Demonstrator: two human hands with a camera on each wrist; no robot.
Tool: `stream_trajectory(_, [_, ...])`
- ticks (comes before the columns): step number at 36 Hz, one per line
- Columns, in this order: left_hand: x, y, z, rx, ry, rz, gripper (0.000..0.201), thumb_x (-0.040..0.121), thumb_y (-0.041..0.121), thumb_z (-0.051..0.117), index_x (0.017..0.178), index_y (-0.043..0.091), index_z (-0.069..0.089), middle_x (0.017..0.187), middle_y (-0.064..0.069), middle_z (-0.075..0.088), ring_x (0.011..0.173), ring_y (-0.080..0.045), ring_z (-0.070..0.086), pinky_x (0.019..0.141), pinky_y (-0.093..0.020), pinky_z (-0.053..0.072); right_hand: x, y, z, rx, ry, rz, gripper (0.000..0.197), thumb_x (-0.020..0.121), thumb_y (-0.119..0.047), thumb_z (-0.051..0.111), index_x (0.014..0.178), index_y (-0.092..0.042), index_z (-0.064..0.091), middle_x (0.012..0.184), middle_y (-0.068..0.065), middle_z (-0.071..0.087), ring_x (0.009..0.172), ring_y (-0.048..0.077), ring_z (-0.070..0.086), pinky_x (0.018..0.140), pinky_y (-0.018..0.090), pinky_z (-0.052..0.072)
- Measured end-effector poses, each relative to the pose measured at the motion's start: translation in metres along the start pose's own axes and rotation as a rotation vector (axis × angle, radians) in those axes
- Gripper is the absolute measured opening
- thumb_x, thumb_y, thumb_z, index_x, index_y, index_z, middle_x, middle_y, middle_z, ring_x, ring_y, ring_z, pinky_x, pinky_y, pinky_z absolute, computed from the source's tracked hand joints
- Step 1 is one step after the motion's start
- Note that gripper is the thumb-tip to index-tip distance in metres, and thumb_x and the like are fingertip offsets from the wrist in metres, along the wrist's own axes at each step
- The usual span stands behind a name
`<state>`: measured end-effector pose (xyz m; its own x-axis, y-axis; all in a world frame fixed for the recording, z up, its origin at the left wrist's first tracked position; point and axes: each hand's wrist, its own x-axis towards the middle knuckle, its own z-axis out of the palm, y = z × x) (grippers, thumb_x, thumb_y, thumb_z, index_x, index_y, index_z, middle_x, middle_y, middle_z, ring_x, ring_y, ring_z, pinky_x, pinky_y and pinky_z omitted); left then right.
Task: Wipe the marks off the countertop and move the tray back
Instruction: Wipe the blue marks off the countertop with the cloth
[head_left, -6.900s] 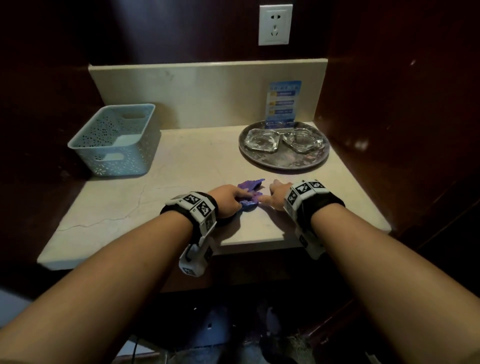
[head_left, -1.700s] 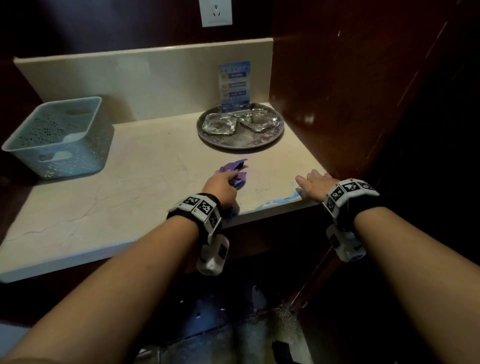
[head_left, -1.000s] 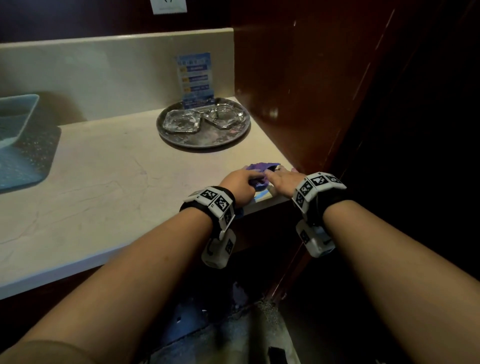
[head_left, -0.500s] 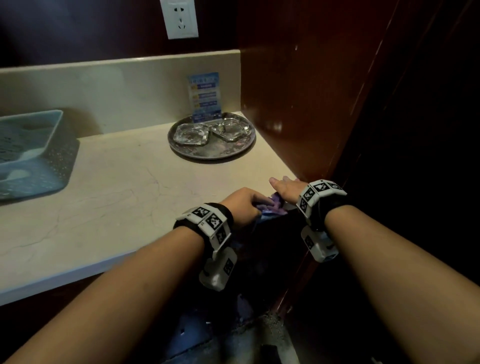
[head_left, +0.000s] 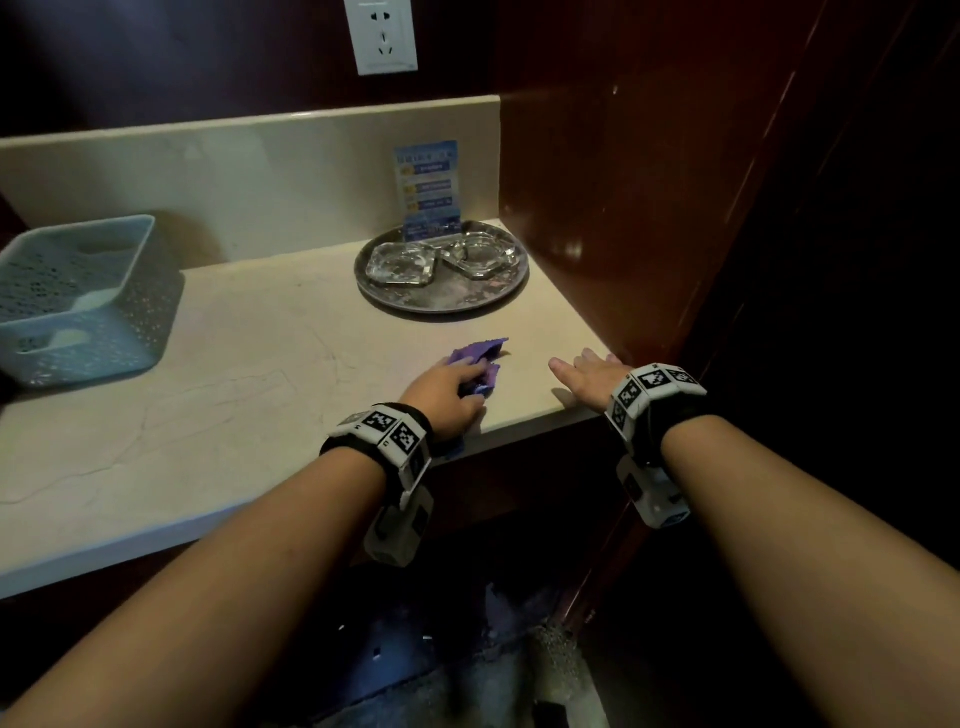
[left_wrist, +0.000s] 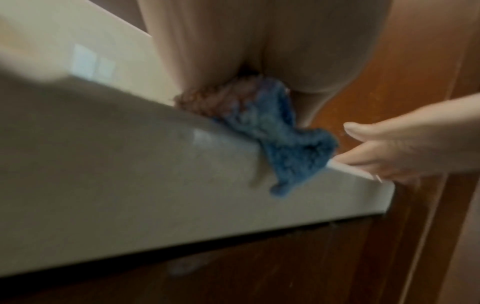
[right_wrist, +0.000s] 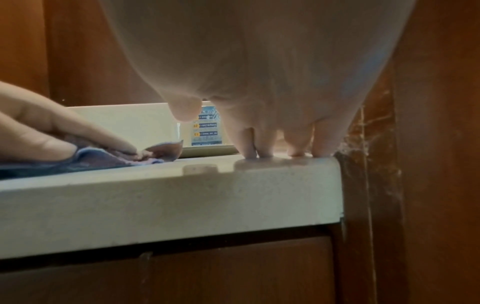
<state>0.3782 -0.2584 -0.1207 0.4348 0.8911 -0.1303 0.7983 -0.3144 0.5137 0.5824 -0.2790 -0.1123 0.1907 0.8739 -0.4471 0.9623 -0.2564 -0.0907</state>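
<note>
Two glass ashtrays (head_left: 400, 264) on tray (head_left: 441, 304)

blue sign card (right_wrist: 205, 127) behind tray, numbers "02", "03" legible, other text unreadable

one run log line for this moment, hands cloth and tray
left hand: holds purple cloth on beige countertop | right hand: flat at front edge | round metal tray: back right corner

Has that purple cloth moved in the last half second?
Yes. The cloth under the left hand has slid left and inward along the countertop, away from the right-hand corner by the wood panel, leaving the right hand apart.
</note>
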Motion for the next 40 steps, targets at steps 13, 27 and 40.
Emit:
stream_trajectory(13, [-0.004, 0.013, 0.026, -0.073, 0.067, 0.163, 0.04, 0.088, 0.016, 0.059, 0.128, 0.02, 0.059, 0.144, 0.001, 0.049, 0.139, -0.013, 0.036, 0.11, -0.018, 0.025, -0.002, 0.002, 0.005, -0.116, 0.016, -0.076, 0.05, 0.101, -0.036, 0.014, 0.151, -0.031, 0.012, 0.153, 0.018, 0.022, 0.145, 0.035, 0.01, 0.119, 0.049, 0.008])
stream_trajectory(27, [-0.018, 0.015, 0.007, -0.256, 0.097, 0.119, 0.031, 0.087, 0.011, 0.06, 0.116, 0.018, 0.068, 0.12, -0.005, 0.069, 0.109, -0.012, 0.062, 0.08, -0.008, 0.035, -0.001, 0.002, 0.008, -0.247, 0.045, -0.124, 0.052, 0.102, -0.032, 0.015, 0.152, -0.023, 0.008, 0.155, 0.019, 0.019, 0.146, 0.033, 0.006, 0.118, 0.051, 0.008])
stream_trajectory(40, [-0.007, -0.013, -0.005, -0.182, 0.211, -0.134, 0.034, 0.088, 0.017, 0.059, 0.12, 0.02, 0.065, 0.132, -0.006, 0.061, 0.122, -0.024, 0.054, 0.1, -0.024, 0.038, 0.004, 0.004, 0.009, -0.136, 0.025, -0.11, 0.05, 0.102, -0.028, 0.015, 0.151, -0.021, 0.009, 0.153, 0.014, 0.023, 0.145, 0.032, 0.009, 0.118, 0.053, 0.008])
